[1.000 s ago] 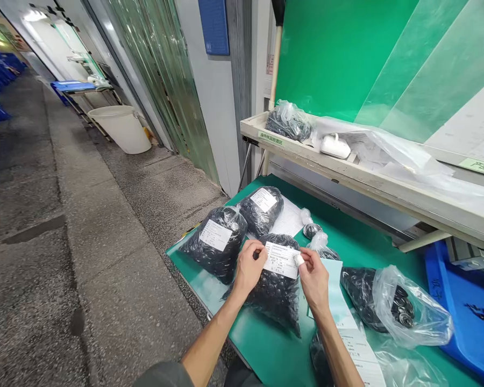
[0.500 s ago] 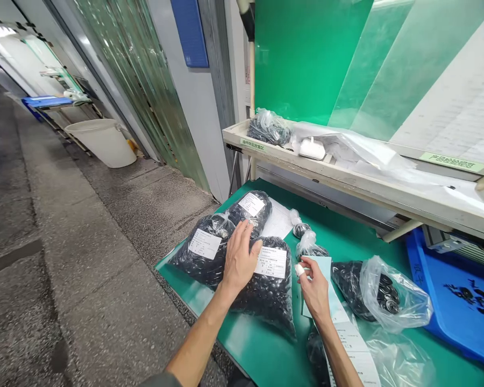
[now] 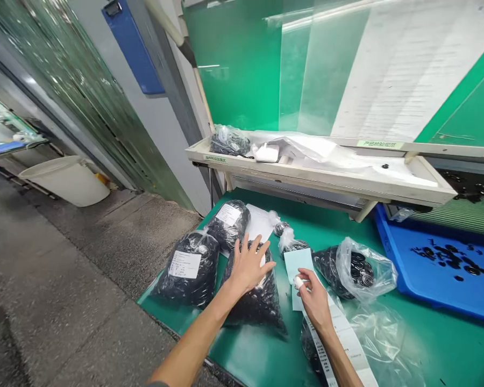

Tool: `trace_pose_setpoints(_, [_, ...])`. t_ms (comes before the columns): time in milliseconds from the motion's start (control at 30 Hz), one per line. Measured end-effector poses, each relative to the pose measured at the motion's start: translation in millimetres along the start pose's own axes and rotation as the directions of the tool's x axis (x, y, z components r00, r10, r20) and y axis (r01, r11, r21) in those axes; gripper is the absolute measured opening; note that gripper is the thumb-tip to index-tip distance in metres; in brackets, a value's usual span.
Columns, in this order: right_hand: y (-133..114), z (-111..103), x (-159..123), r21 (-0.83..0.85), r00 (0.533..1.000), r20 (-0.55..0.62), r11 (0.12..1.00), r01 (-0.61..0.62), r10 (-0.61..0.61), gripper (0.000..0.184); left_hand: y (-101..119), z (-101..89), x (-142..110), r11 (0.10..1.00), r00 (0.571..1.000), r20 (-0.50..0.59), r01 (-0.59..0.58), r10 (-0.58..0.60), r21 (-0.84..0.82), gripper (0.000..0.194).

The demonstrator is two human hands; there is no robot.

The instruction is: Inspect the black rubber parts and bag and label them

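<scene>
My left hand (image 3: 248, 269) lies with its fingers spread over the upper part of a clear plastic bag (image 3: 258, 306) full of small black rings, partly covering its white label. My right hand (image 3: 314, 295) is closed, with fingertips drawn toward the thumb, which has a white wrap (image 3: 298, 281). What those fingers hold, if anything, I cannot make out. Beneath and beside this hand runs a label strip (image 3: 347, 338) with a pale blue backing sheet (image 3: 297, 262). Two more labelled bags of black parts, the left bag (image 3: 189, 293) and the back bag (image 3: 226, 231), stand beside the first.
An open bag of black rings (image 3: 331, 269) lies right of the hands, near a blue tray (image 3: 439, 290) holding loose black rings. Small tied bags (image 3: 292, 244) lie behind. A shelf (image 3: 306, 174) overhangs the green table (image 3: 234, 355). A plastic sheet (image 3: 387, 338) lies in front.
The view has swung right. My left hand has shifted right onto the front bag, its fingers spreading wider. My right hand has drawn back slightly from the blue sheet.
</scene>
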State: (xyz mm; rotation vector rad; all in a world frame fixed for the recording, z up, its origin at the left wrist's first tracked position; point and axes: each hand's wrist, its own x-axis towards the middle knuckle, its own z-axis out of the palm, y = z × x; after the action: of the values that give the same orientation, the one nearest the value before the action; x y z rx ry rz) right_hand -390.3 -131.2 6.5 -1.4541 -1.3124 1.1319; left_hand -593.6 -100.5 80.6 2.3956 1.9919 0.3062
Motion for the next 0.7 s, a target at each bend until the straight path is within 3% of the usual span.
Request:
trace_pose_setpoints(133, [6, -8, -12, 0.050, 1.000, 0.019, 0.999, -0.015, 0.014, 0.038, -2, -9.3, 10, 0.993, 0.994, -0.019, 0.113, -0.112, 0.046, 0.050])
trace_pose_setpoints(267, [4, -14, -28, 0.085, 1.000, -0.020, 0.996, -0.008, 0.010, 0.036, -6, -2.8, 18, 0.989, 0.987, 0.062, 0.144, -0.147, 0.044, 0.046])
trace_pose_setpoints(400, [2, -40, -59, 0.055, 0.996, -0.081, 0.998, 0.026, -0.022, 0.030, -14, 6.5, 18, 0.988, 0.988, -0.041, 0.153, -0.152, 0.032, 0.053])
trace_pose_setpoints(567, [9, -88, -99, -0.193, 0.963, -0.237, 0.978, 0.085, -0.130, 0.029, -17, 9.3, 7, 0.992, 0.988, -0.093, 0.125, -0.125, -0.002, 0.058])
trace_pose_setpoints(700, [7, -96, -93, -0.529, 0.951, -0.196, 0.842, 0.104, -0.241, 0.035, 11, 0.5, 4, 0.992, 0.961, -0.262, 0.060, -0.088, -0.114, 0.055])
